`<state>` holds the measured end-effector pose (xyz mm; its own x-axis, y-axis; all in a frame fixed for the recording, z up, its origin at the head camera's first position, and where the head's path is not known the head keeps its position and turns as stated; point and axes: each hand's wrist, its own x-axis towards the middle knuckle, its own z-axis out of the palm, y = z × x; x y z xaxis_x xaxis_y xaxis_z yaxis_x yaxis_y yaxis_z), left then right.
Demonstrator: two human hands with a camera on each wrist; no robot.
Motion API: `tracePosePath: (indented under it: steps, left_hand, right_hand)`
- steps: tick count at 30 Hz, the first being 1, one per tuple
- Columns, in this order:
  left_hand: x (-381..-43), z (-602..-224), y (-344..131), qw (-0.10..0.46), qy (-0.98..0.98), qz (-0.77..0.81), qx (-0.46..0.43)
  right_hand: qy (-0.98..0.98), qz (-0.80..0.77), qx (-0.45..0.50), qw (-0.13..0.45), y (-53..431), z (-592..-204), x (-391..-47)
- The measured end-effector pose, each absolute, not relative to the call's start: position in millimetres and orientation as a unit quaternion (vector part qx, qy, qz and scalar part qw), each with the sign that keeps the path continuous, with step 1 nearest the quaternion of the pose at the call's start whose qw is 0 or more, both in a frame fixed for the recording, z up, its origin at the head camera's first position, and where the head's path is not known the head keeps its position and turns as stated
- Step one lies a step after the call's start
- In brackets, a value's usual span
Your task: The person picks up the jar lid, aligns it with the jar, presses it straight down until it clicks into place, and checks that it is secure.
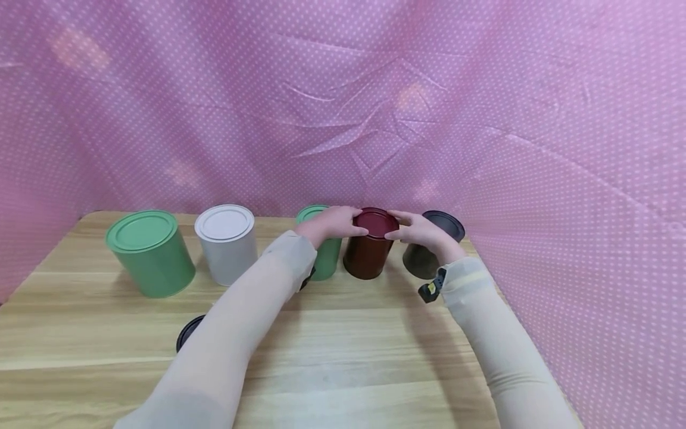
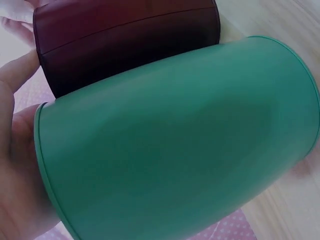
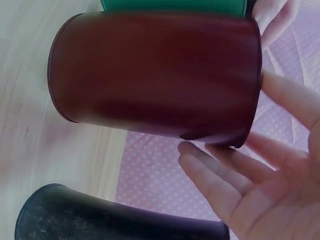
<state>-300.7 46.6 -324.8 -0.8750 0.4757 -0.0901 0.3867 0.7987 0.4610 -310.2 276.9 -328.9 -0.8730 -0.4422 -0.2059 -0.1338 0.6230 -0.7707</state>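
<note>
A dark red lidded tin (image 1: 367,253) stands upright toward the table's back, between my two hands. My left hand (image 1: 334,223) holds its top rim from the left, above a green tin (image 2: 175,135) that it partly hides in the head view. From the other side my right hand (image 3: 280,175) holds the same rim, thumb at the lid's edge and fingers along the upper side. The red tin's lid (image 1: 377,223) is on. Just right of it, a black tin (image 1: 420,262) stands partly behind my right hand.
A larger green tin (image 1: 155,262) and a white tin (image 1: 227,256) stand at the back left of the wooden table (image 1: 343,357). Beside my left forearm, a black round rim (image 1: 189,331) shows, mostly hidden. Pink dotted cloth (image 1: 343,107) hangs behind and at both sides.
</note>
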Motion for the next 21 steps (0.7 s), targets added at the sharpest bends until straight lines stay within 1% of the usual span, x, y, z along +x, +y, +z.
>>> tracePosePath:
  steps: [5,9,16,21]
  left_hand:
    - [-300,-325,47,0.089,0.949,0.203,0.224]
    - [-295,-323,45,0.066,0.95,0.206,0.227]
    - [-276,-311,24,0.041,0.948,0.218,0.228]
    - [-265,-308,6,0.029,0.952,0.203,0.227]
  right_hand:
    - [0.887,-0.395,-0.163,0.178,275,-323,-305]
    - [0.899,-0.374,-0.155,0.165,274,-322,-303]
    - [0.914,-0.352,-0.148,0.137,274,-318,-296]
    - [0.913,-0.354,-0.173,0.105,269,-315,-287]
